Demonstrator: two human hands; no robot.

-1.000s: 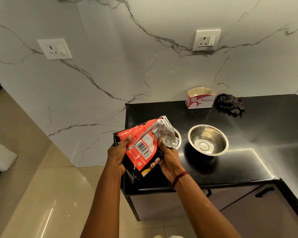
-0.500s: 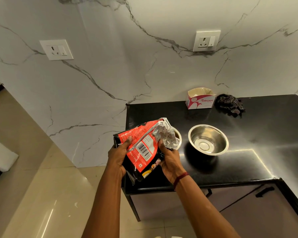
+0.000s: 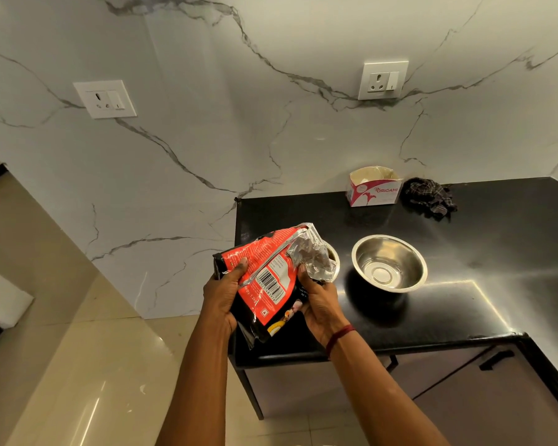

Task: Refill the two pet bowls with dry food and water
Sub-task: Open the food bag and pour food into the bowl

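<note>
1. Almost nothing has moved over the last second. The food bag (image 3: 271, 268) sits at the same tilt with its foil mouth aimed down and to the right, and both hands keep the same hold.
2. Left hand (image 3: 221, 294) grips the bag's upper left edge, thumb across the red face. Right hand (image 3: 319, 300) grips the lower right side just below the crumpled foil mouth, fingers curled round it.
3. The bag is in the air over the front left corner of the counter (image 3: 464, 300). Its mouth hangs over the first bowl (image 3: 335, 259), hiding all but a sliver of rim on the right.
4. The second bowl (image 3: 388, 263) stands on the counter just beside the first, apart from the bag. It looks empty, though a thin film of water would not show from here.
5. We see no kibble falling in any frame. The first bowl's inside is hidden, so we cannot tell if anything has landed.
6. Our read: the dry-food pour is set up but stalled or barely started. The crumpled mouth may be choking the flow, so it likely needs opening wider or a steeper tilt.
7. The water step looks untouched, and no water source is in view.
8. The tissue box (image 3: 374, 189) and dark cloth (image 3: 429, 196) sit at the back of the counter, well apart from the bowls.
</note>
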